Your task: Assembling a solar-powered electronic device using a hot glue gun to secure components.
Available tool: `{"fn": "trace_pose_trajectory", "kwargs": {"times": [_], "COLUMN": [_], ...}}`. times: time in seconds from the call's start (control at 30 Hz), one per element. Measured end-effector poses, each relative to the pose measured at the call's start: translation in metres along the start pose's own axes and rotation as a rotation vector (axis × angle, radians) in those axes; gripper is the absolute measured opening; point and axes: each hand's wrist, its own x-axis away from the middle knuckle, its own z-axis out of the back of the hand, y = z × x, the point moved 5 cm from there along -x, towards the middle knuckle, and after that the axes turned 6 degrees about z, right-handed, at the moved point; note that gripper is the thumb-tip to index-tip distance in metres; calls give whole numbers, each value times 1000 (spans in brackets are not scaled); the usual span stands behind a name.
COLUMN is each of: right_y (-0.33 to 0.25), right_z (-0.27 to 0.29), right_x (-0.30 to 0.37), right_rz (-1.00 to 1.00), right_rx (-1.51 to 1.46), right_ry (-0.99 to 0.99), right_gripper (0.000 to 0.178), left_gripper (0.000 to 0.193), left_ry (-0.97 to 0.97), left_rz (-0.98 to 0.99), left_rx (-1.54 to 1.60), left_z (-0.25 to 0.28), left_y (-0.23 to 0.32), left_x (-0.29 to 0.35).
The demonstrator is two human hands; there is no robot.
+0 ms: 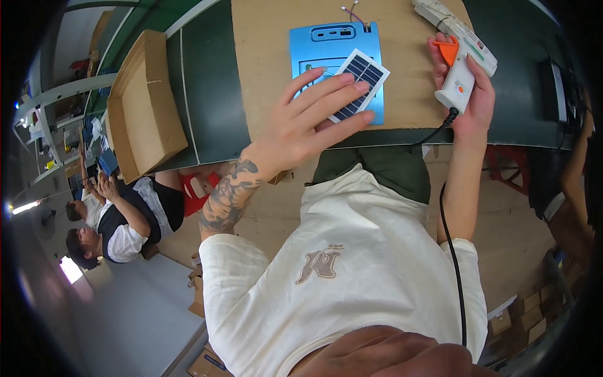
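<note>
My left hand (308, 119) lies palm down with its fingers spread over a small white-framed solar panel (372, 70). Fingertips touch the panel's face, and the thumb lies by its near edge. Beneath, a flat blue casing (301, 47) with a recessed row of ports rests on cardboard; the panel sits at an angle across it, partly hidden by my fingers. My right hand (478, 103) is wrapped round the handle of a white hot glue gun (461, 75) with an orange trigger. Its nozzle end points away, up and left, to the right of the casing.
Thin wires (355, 14) stick out behind the casing. A cardboard sheet (267, 63) covers part of the dark green table (210, 69). To the left stands an open cardboard box (141, 107). The gun's black cord (447, 217) hangs past my right arm. Other people (125, 220) sit at left.
</note>
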Motion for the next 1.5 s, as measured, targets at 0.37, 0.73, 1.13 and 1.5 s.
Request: {"fn": "trace_pose_trajectory", "kwargs": {"times": [0.37,0.73,1.13,1.5], "right_y": [-1,-2,-73,-21], "right_z": [0,1,-42,-89], "right_x": [1,1,103,121], "right_rz": [3,5,301,189], "right_rx": [18,-25,251,1153], "right_ry": [-24,-81,-414,-198], "right_gripper": [58,58,59,60], "left_gripper": [30,21,24,18], "left_ry": [256,372,203,633], "left_rz": [117,438,570,170], "left_rx": [149,418,752,914], "left_z": [7,-14,-16,-20], "left_y": [-43,-40,-71,-81], "left_x": [-6,-7,-13,-14]}}
